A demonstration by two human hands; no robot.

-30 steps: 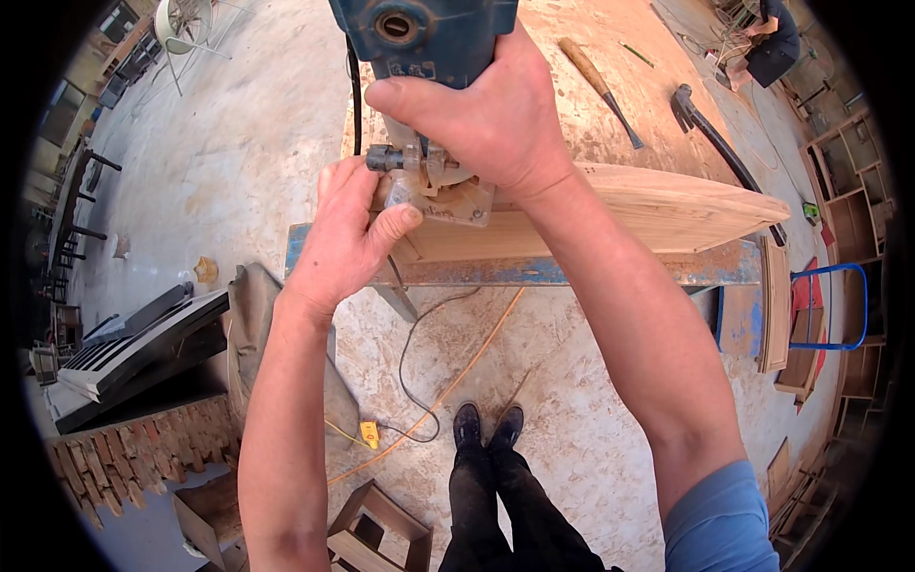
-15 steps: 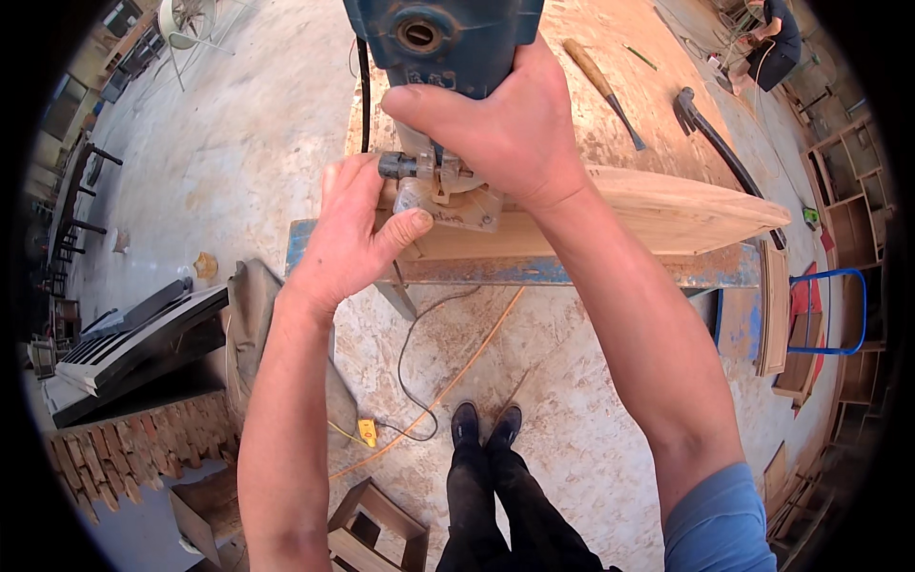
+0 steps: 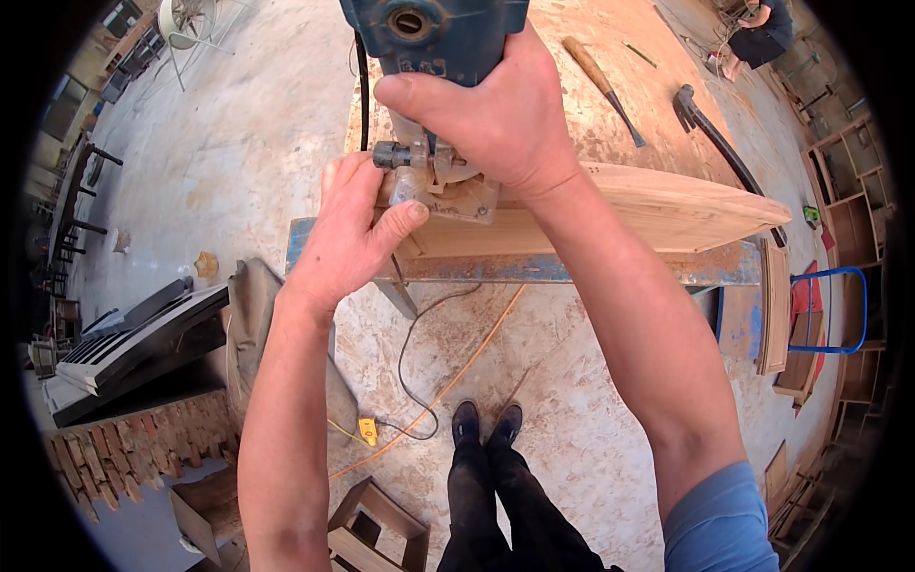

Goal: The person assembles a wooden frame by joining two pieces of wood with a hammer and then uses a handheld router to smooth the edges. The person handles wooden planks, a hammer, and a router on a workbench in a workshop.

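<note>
My right hand (image 3: pixel 510 119) is wrapped round the blue body of a trim router (image 3: pixel 448 33), thumb across its front. The router's clear base plate (image 3: pixel 457 202) rests on the upper edge of a wooden panel (image 3: pixel 658 205) that stands on its long side at the front of the workbench (image 3: pixel 548 272). The cutter is hidden. At the panel's left end, my left hand (image 3: pixel 348 224) grips the wood, thumb on the near face just beside the base plate. Its fingertips go out of sight behind the panel.
On the bench lie a wooden-handled chisel (image 3: pixel 605 91), a pencil (image 3: pixel 640 56) and a claw hammer (image 3: pixel 729 162). Cables (image 3: pixel 410 381) cross the floor to a yellow connector (image 3: pixel 368 431). An electronic keyboard (image 3: pixel 133 348) stands at left. A person (image 3: pixel 762 33) crouches far right.
The router and my right hand have shifted slightly left along the panel's edge. My left hand stays almost where it was. The far person has moved a little.
</note>
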